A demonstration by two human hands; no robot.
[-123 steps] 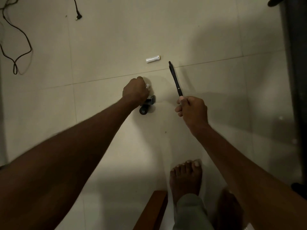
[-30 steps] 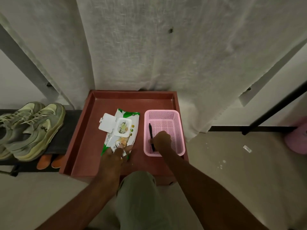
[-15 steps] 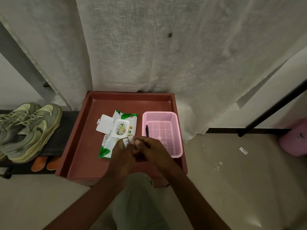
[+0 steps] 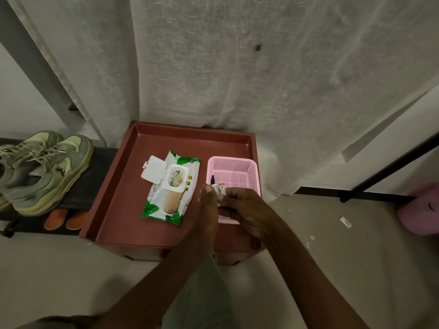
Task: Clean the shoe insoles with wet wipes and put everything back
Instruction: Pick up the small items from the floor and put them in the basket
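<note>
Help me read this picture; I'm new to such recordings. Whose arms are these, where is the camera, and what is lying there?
There is no machine: a person wears a camera on the head, looking down at their own arms. The left hand and right hand meet over a pink basket, holding a small white battery between them; which fingers grip it is unclear. A black pen lies in the basket. Beside it on the red tray lies a wipes pack, lid open. Sneakers sit on a shelf to the left.
</note>
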